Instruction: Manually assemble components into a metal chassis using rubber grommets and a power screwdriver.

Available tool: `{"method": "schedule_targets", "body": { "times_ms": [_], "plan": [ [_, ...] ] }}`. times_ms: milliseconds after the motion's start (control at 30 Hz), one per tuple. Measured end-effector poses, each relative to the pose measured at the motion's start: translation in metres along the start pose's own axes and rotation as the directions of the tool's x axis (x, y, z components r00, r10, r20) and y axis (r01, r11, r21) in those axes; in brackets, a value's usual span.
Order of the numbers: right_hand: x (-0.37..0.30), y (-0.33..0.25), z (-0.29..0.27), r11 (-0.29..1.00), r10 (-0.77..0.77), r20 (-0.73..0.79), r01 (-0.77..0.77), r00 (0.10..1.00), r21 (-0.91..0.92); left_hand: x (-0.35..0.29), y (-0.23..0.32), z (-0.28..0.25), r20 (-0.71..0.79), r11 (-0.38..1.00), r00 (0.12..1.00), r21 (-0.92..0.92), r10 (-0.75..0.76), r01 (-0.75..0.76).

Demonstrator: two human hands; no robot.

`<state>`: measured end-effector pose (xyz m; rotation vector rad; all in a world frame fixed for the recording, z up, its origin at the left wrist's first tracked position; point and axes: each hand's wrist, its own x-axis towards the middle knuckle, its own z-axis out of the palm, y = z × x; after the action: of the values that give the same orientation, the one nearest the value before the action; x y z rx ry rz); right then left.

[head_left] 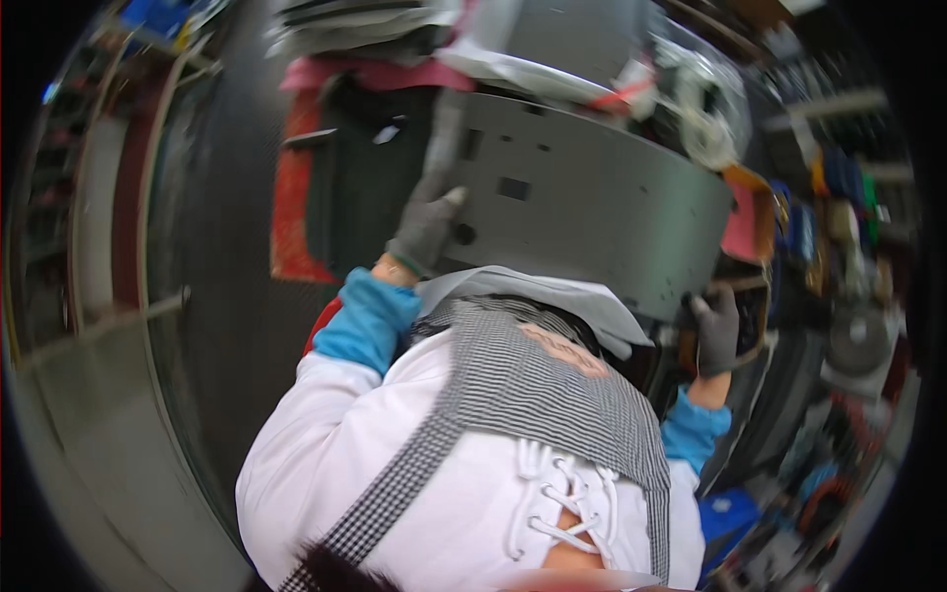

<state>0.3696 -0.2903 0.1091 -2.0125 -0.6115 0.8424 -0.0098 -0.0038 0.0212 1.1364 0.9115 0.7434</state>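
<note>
A large grey metal panel [592,197] with small square cut-outs is held up in front of my chest, tilted down to the right. My left hand [426,225], in a grey glove, grips its left edge. At the lower right corner of the panel, my right hand [717,331], also in a grey glove, holds the edge. Blue cuffs and white sleeves show below both gloves. My checked apron [533,385] hides the panel's bottom edge.
A red and dark frame [316,187] stands behind the panel on the left. Stacked sheets and pink cloth [375,49] lie at the top. Cluttered shelves with tools and coloured parts [829,217] fill the right side. Grey floor [109,414] spreads at the left.
</note>
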Motion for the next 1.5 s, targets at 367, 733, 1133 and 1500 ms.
{"method": "schedule_targets", "body": {
  "times_ms": [367, 733, 1133, 1500],
  "plan": [
    [-0.058, 0.005, -0.019, 0.965, -0.04, -0.301, -0.041, 0.953, -0.258, 0.019, 0.052, 0.032, 0.268, 0.985, 0.961, -0.173, 0.072, -0.025],
    [-0.18, 0.052, -0.052, 0.549, -0.107, -0.655, 0.594, 0.748, 0.588, 0.037, 0.067, 0.15, 0.607, 0.988, 0.794, -0.102, -0.031, 0.116],
    [-0.168, 0.092, 0.062, -0.026, 0.24, -0.726, 0.752, 0.644, 0.658, -0.037, 0.043, 0.277, 0.944, 0.994, 0.316, 0.08, -0.1, 0.076],
    [-0.26, 0.273, -0.056, 0.235, 0.673, -0.699, 0.826, 0.242, 0.512, 0.019, -0.002, 0.159, 0.715, 0.616, 0.698, 0.531, 0.044, -0.582]
  ]
}}
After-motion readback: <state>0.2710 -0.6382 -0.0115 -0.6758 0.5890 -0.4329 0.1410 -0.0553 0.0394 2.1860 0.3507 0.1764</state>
